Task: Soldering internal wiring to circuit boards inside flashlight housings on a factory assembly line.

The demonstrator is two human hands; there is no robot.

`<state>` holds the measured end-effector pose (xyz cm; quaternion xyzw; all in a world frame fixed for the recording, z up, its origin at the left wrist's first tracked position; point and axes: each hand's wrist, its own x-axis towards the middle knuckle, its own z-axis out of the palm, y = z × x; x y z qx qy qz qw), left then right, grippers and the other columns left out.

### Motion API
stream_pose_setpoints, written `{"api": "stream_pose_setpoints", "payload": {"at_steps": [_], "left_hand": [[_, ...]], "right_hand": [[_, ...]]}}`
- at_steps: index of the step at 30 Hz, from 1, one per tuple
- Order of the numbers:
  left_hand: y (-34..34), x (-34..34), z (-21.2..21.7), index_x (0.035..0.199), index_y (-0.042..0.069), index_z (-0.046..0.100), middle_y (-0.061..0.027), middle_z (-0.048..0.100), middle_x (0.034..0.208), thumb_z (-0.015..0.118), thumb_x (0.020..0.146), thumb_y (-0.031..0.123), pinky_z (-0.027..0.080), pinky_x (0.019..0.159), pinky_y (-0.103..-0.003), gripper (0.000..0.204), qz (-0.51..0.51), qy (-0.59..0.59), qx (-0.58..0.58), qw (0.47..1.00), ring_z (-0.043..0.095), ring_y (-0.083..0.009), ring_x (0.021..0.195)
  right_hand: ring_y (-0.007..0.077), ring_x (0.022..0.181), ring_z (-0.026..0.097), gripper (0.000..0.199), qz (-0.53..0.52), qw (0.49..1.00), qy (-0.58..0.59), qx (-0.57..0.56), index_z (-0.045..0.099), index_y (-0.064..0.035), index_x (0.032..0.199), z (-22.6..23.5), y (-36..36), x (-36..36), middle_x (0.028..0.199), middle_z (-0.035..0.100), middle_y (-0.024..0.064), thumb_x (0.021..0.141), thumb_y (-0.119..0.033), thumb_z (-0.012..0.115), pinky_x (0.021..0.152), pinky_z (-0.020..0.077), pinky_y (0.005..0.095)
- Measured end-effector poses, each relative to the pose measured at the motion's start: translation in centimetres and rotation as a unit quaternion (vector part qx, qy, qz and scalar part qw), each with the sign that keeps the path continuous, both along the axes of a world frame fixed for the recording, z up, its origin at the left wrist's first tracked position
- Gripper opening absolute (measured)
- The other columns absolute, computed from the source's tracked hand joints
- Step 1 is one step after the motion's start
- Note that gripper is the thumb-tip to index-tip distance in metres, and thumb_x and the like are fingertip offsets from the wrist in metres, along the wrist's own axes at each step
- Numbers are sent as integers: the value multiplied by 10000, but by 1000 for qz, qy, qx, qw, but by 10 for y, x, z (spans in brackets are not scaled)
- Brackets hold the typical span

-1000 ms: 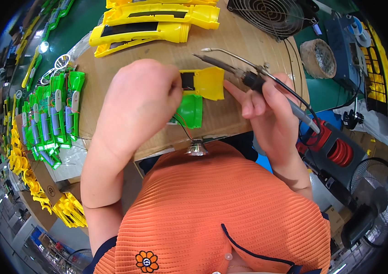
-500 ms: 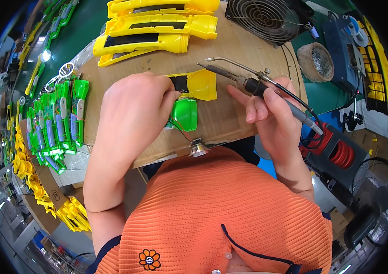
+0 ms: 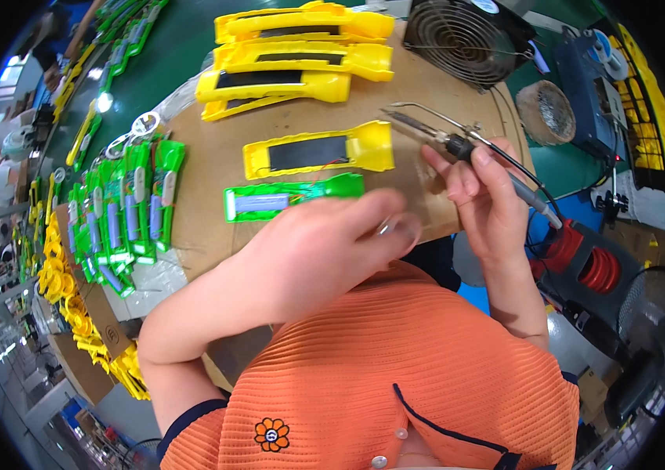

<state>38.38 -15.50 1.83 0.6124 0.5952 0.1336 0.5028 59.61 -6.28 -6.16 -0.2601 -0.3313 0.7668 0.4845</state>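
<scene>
On cardboard mat [image 3: 215,235]: yellow shell half [image 3: 317,152], green shell half [image 3: 293,196] laid open, unjoined | soldering iron [image 3: 458,145] pinched by right hand [image 3: 481,200] | left hand [image 3: 325,251] loosely curled, grip can't be told | yellow shells [image 3: 293,55] stacked behind

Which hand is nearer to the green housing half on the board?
Left. The left hand hovers just below the green housing half; the right hand, holding the soldering iron, is farther to its right.

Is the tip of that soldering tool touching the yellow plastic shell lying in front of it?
Apart. The head view shows bare brown board between the soldering iron, held in the right hand, and the yellow shell.
</scene>
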Motion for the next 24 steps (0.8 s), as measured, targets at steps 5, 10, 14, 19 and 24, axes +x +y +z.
{"api": "stream_pose_setpoints", "payload": {"at_steps": [5,10,14,19,24], "left_hand": [[9,-44,12,1015,90,734,-87,622,969,724,698,20,505,651,-340,324,-70,156,455,874,617,-242,774],[-42,-108,23,975,121,724,-21,543,809,686,728,134,445,643,-358,250,-166,316,373,857,547,-218,761],[-66,-114,-1,966,106,710,-19,557,855,666,722,159,443,685,-334,254,-223,386,351,824,561,-201,811],[-56,-111,-13,962,92,709,-30,615,953,711,731,124,448,717,-350,233,-135,274,415,857,603,-226,897],[-41,-92,-24,969,81,712,-54,663,938,732,771,52,470,723,-363,202,-36,131,434,891,629,-252,848]], "right_hand": [[161,629,590,31,-11,1000,-3,-1,513,-64,980,3,-3,-1,645,495,21,1000,-89,515,1051,448,549],[134,582,544,52,-2,999,-30,24,511,-63,991,10,-10,7,630,469,6,994,-115,511,1031,469,524],[146,493,512,102,14,996,-65,53,481,-47,1001,17,-27,12,577,433,5,963,-130,527,944,531,461],[157,489,531,162,72,991,-99,58,430,-53,1021,17,-44,11,586,466,30,942,-120,555,890,553,442],[139,511,519,173,94,991,-75,56,427,-44,1019,10,-49,6,706,557,109,925,-64,571,655,528,385]]}}
